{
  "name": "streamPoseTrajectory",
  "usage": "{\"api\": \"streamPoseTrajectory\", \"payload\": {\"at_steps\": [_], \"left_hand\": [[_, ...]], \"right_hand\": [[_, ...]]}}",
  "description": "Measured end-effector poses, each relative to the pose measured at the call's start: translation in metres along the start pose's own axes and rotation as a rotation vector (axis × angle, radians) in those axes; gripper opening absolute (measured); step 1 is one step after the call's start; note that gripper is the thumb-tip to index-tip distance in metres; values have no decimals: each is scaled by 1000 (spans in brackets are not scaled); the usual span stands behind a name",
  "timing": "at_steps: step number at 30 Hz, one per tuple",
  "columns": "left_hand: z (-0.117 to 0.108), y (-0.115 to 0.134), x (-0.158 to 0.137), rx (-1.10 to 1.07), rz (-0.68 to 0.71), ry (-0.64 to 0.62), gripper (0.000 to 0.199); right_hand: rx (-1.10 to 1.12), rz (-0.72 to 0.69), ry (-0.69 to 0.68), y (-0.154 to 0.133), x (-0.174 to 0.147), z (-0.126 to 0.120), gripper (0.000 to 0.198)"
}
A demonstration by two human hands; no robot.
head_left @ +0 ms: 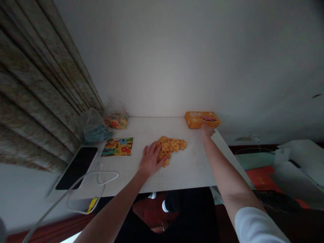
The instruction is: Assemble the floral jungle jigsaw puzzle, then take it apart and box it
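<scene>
A loose heap of orange puzzle pieces (174,145) lies on the white table. My left hand (150,159) rests flat at the heap's left side, its fingers stretched out and touching the pieces. Farther back on the right, my right hand (208,131) is against the front of an orange printed box (202,118); its fingers are too small and dim to make out their grip. Left of the heap is a colourful picture card (117,146) with cartoon animals.
Two clear plastic bags stand at the back left, one with bluish pieces (96,132), the other with colourful pieces (116,120). A dark phone-like slab (77,168) and a white cable (101,172) lie on the table's left. Behind is a wall (157,60); curtains (43,77) hang left.
</scene>
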State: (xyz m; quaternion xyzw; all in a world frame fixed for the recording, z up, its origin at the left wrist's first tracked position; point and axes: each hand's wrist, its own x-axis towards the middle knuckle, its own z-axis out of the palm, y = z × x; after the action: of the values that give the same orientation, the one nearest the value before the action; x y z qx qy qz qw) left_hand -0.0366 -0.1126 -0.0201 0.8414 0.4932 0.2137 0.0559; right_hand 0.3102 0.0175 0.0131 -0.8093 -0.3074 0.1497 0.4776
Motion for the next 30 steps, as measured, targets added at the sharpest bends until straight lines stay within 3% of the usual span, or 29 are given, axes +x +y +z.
{"api": "streamPoseTrajectory", "payload": {"at_steps": [3,6,11,15,23,30], "left_hand": [[3,-2,0,-2,8,-3,58],[9,-5,0,-11,-8,-16,64],[16,-8,4,-1,-90,-32,71],[16,-8,12,14,-112,2,68],[30,-10,51,63,-225,78,66],[47,-35,101,-27,-269,142,62]], "right_hand": [[-17,-188,10,15,-52,4,60],[-92,-514,-190,28,-111,12,59],[-402,-567,-362,25,-169,25,60],[-463,-583,-390,11,-169,38,53],[-414,-632,-375,-6,-137,77,51],[-323,-600,-368,-16,-102,107,55]]}}
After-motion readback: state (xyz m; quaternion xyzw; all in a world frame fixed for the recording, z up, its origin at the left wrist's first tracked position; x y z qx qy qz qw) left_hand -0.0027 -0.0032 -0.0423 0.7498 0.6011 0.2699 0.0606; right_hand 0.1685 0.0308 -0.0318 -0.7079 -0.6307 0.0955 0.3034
